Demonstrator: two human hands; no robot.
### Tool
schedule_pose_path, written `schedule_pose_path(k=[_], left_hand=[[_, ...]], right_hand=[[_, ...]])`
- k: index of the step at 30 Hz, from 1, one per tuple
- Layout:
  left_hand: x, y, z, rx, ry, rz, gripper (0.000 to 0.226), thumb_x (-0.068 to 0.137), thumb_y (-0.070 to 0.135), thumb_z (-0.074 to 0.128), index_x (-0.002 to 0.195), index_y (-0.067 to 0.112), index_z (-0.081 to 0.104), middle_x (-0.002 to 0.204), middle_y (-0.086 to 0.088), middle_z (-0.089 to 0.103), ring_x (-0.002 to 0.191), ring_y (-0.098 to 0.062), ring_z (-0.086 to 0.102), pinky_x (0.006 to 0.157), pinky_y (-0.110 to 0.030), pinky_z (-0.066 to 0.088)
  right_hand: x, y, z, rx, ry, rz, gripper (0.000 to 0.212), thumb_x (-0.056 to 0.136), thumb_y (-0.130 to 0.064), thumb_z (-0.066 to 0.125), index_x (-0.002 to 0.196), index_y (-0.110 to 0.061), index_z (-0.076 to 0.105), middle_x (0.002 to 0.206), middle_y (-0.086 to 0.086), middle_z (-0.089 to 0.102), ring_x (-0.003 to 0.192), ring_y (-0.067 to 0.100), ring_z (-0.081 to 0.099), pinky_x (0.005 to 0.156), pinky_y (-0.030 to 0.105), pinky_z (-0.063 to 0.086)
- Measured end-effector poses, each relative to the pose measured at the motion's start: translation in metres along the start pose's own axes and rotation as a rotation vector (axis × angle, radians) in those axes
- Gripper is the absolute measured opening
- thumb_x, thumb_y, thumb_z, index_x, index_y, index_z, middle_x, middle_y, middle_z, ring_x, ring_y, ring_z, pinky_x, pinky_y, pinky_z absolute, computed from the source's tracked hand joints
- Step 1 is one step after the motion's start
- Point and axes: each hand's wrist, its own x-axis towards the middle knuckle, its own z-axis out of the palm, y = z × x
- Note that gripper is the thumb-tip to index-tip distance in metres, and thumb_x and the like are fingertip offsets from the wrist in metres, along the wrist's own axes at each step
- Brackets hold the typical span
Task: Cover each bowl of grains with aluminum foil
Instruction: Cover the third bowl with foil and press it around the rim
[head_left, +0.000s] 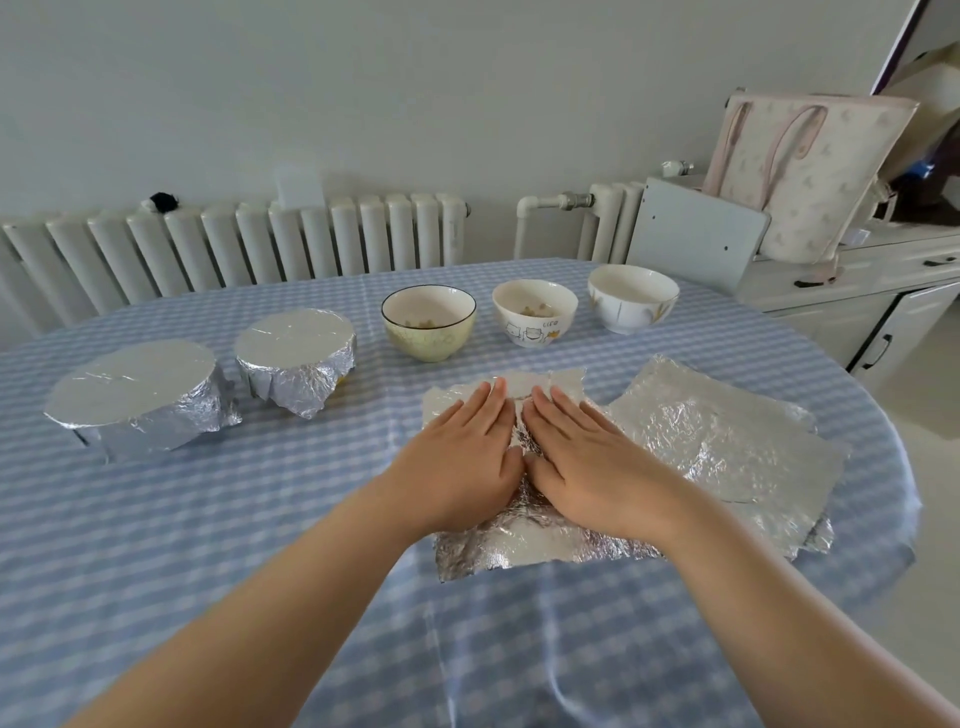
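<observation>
Your palms hide the middle of the crumpled foil sheet (524, 540), so the creases beneath them cannot be made out; the grains in the two foil-covered bowls are hidden, and the white bowl (632, 299) at far right shows no clear contents from this angle. The sheet is silver, wrinkled and ragged-edged, lying flat on the blue checked tablecloth (208, 519) right in front of you; your left hand (457, 457) and right hand (587, 457) lie side by side on it, fingers straight and flat, pressing down and gripping nothing, thumbs almost touching. Just to the right, more foil sheets (727, 447) lie stacked. Beyond your fingertips stand the black-rimmed bowl (428, 322) and the cat-patterned bowl (535, 312), both uncovered with a few grains inside; to the left sit the large wrapped bowl (135, 395) and the smaller wrapped bowl (296, 358).
</observation>
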Motion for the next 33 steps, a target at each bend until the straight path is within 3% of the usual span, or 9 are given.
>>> schedule_pose_path(k=[8, 13, 18, 23, 26, 28, 33], left_hand=[[0.001, -0.001, 0.003, -0.003, 0.027, 0.059, 0.058, 0.103, 0.039, 0.013, 0.156, 0.019, 0.001, 0.163, 0.002, -0.008, 0.149, -0.012, -0.011, 0.122, -0.035, -0.001], [0.000, -0.003, 0.006, -0.043, 0.118, 0.090, 0.069, 0.092, 0.044, 0.011, 0.156, 0.019, 0.016, 0.164, 0.000, 0.006, 0.150, -0.013, 0.003, 0.121, -0.030, 0.003], [0.000, -0.005, 0.007, -0.097, 0.140, 0.121, 0.078, 0.084, 0.054, 0.009, 0.153, 0.022, 0.021, 0.163, 0.000, 0.012, 0.147, -0.014, 0.008, 0.120, -0.033, 0.012], [-0.003, -0.010, 0.005, -0.211, 0.130, 0.143, 0.074, 0.086, 0.056, 0.032, 0.153, 0.027, 0.023, 0.163, 0.004, 0.010, 0.146, -0.008, 0.003, 0.118, -0.025, 0.008], [-0.006, -0.014, 0.010, -0.301, 0.176, 0.149, 0.078, 0.082, 0.067, 0.032, 0.151, 0.031, 0.029, 0.162, 0.007, 0.015, 0.146, -0.006, 0.007, 0.114, -0.019, 0.008], [-0.010, -0.016, 0.013, -0.378, 0.202, 0.138, 0.079, 0.080, 0.073, 0.036, 0.148, 0.032, 0.036, 0.161, 0.011, 0.017, 0.144, -0.004, 0.012, 0.115, -0.021, 0.014], [-0.021, -0.019, 0.015, -0.632, 0.150, 0.088, 0.105, 0.049, 0.096, 0.050, 0.142, 0.050, 0.030, 0.157, 0.028, 0.010, 0.142, 0.009, 0.011, 0.110, -0.019, 0.018]], right_hand=[[-0.002, -0.001, 0.000, 0.029, 0.005, 0.008, 0.063, 0.101, -0.042, 0.017, 0.155, -0.015, -0.003, 0.161, -0.002, -0.016, 0.146, 0.007, -0.019, 0.121, 0.030, -0.008], [-0.005, -0.004, -0.002, 0.084, 0.030, 0.024, 0.062, 0.101, -0.041, 0.021, 0.155, -0.015, 0.003, 0.162, -0.003, -0.012, 0.147, 0.007, -0.013, 0.116, 0.025, -0.010], [-0.005, -0.004, 0.002, 0.118, 0.064, 0.029, 0.062, 0.100, -0.040, 0.023, 0.155, -0.014, 0.009, 0.163, -0.003, -0.006, 0.148, 0.009, -0.008, 0.117, 0.026, -0.005], [-0.005, -0.003, 0.004, 0.156, 0.092, 0.034, 0.062, 0.098, -0.041, 0.024, 0.154, -0.015, 0.013, 0.163, -0.004, -0.002, 0.148, 0.009, -0.006, 0.119, 0.030, 0.003], [-0.007, -0.003, 0.004, 0.156, 0.105, 0.032, 0.061, 0.100, -0.040, 0.023, 0.154, -0.016, 0.012, 0.163, -0.004, -0.002, 0.148, 0.010, -0.005, 0.119, 0.029, 0.000], [-0.007, -0.003, 0.004, 0.146, 0.113, 0.029, 0.060, 0.100, -0.041, 0.022, 0.154, -0.016, 0.012, 0.163, -0.004, -0.002, 0.148, 0.011, -0.005, 0.119, 0.030, -0.002], [-0.006, -0.002, 0.006, 0.147, 0.129, 0.024, 0.073, 0.092, -0.055, 0.014, 0.152, -0.016, 0.017, 0.162, -0.002, 0.005, 0.147, 0.016, 0.005, 0.120, 0.035, 0.006]])
